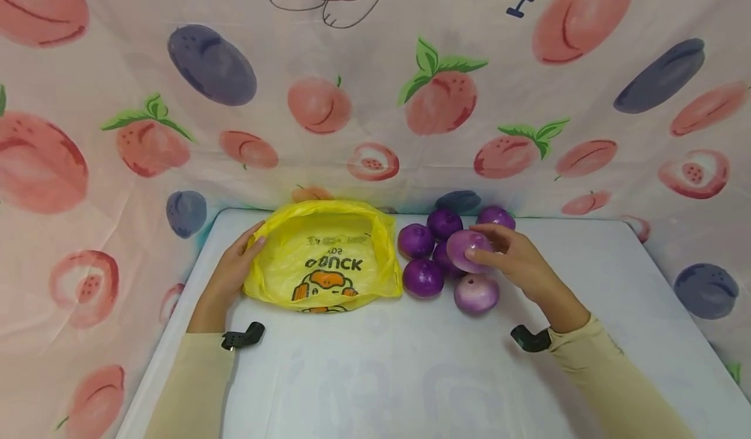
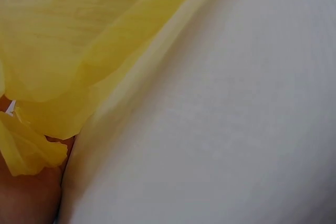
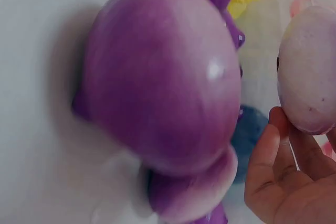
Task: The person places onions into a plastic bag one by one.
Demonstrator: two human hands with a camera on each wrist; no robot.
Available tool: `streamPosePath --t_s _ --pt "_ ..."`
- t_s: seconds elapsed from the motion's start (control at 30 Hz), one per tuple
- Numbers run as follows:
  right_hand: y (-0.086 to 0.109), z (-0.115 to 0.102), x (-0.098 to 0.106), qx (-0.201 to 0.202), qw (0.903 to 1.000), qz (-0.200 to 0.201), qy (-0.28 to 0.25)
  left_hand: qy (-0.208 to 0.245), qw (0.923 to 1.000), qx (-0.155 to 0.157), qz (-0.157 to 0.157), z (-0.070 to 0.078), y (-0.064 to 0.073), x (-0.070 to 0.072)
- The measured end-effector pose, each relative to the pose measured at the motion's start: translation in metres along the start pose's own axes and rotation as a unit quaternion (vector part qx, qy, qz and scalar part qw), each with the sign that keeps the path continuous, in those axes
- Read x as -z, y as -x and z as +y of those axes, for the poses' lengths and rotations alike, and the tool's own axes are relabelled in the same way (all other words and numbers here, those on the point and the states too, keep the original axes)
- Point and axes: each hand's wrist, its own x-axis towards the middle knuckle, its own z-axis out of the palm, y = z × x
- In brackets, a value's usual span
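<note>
At the left of the head view lies a yellow plastic bag [image 1: 281,256] with a printed duck, its mouth spread open. My left hand [image 1: 235,266] grips the bag's left rim, thumb over the edge and fingers outside. In the left wrist view, yellow plastic [image 2: 58,40] covers most of that hand. My right hand [image 1: 516,259] holds a pale purple red onion [image 1: 466,250] between thumb and fingers, raised over the others. In the right wrist view, the held onion [image 3: 310,72] looks whitish. Several more red onions [image 1: 422,278] sit beneath and around it, right of the bag.
A white table [image 1: 375,374] lies beneath everything. Behind it and at the sides hangs a fruit-printed cloth [image 1: 352,47]. One pale onion [image 1: 476,293] sits at the group's front, and another onion [image 1: 496,216] at its back right.
</note>
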Motion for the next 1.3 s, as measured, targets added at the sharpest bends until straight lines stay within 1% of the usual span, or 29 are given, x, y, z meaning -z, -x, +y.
streamPosePath --t_s 0.17,0.33,0.4,0.5,0.67,0.77,0.9,1.03,1.2,1.3 --pt "-0.008 -0.012 -0.016 0.005 0.9999 -0.014 0.001 -0.005 1.0000 0.001 0.004 0.001 0.000 -0.002" --pt "-0.017 -0.025 -0.033 -0.006 0.9994 -0.024 0.024 0.000 1.0000 0.000 0.004 0.001 0.001 -0.002" --pt "-0.021 -0.031 -0.039 -0.006 0.9990 -0.025 0.038 -0.001 1.0000 -0.003 0.002 0.001 0.003 -0.002" --pt "-0.030 -0.037 -0.048 -0.002 0.9987 -0.031 0.040 -0.001 1.0000 -0.007 -0.001 0.000 0.005 -0.001" --pt "-0.046 -0.046 -0.073 -0.010 0.9989 -0.046 0.000 -0.001 0.9999 -0.012 -0.004 0.002 0.006 -0.001" --pt "-0.054 -0.049 -0.090 -0.016 0.9984 -0.052 -0.016 0.000 0.9999 -0.013 -0.006 0.003 0.005 -0.001" --pt "-0.061 -0.054 -0.112 -0.013 0.9973 -0.060 -0.040 0.000 0.9999 -0.012 -0.008 0.003 0.005 0.000" --pt "-0.065 -0.060 -0.127 -0.014 0.9962 -0.058 -0.063 0.001 0.9999 -0.012 -0.011 0.003 0.004 0.001" --pt "-0.070 -0.066 -0.142 -0.015 0.9961 -0.054 -0.068 -0.007 0.9999 -0.010 -0.012 0.004 0.003 0.001" --pt "-0.072 -0.069 -0.152 -0.008 0.9961 -0.058 -0.066 -0.009 0.9999 -0.008 -0.011 0.004 0.003 0.001"
